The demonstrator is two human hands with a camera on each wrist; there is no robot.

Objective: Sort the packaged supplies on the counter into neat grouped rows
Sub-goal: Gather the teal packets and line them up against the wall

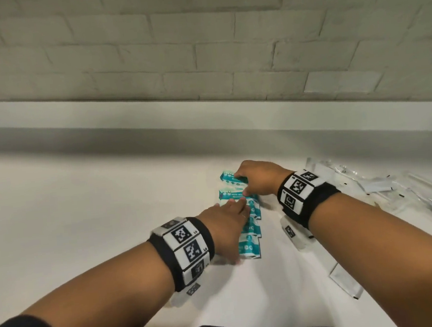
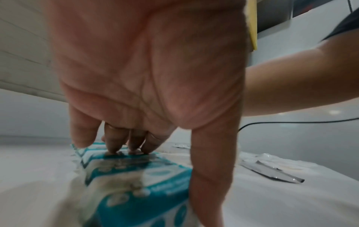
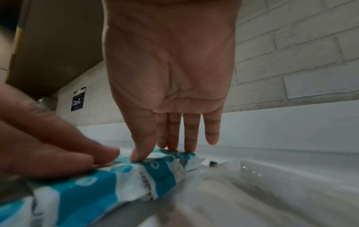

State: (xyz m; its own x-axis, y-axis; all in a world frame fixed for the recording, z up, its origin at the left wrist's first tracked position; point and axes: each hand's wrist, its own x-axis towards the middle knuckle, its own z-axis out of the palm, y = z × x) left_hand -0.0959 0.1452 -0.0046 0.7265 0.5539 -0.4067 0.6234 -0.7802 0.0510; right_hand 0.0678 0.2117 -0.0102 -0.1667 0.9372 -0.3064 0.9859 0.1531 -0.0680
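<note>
Teal-and-white foil packets are lying in an overlapping row down the middle of the white desk, and I'm working both hands over them. My left hand is lying flat with straight fingers pressing on the near part of the row, thumb stretched out alongside, its grip wide and holding nothing. My right hand is reaching over the far end, where thumb and fingertips are pinching the farthest teal-and-white packet, its grip narrow on that wrapper. Clear and silver plastic pouches are sitting in a loose heap well to the right, and one flat grey sachet is lying apart, nearer me.
</note>
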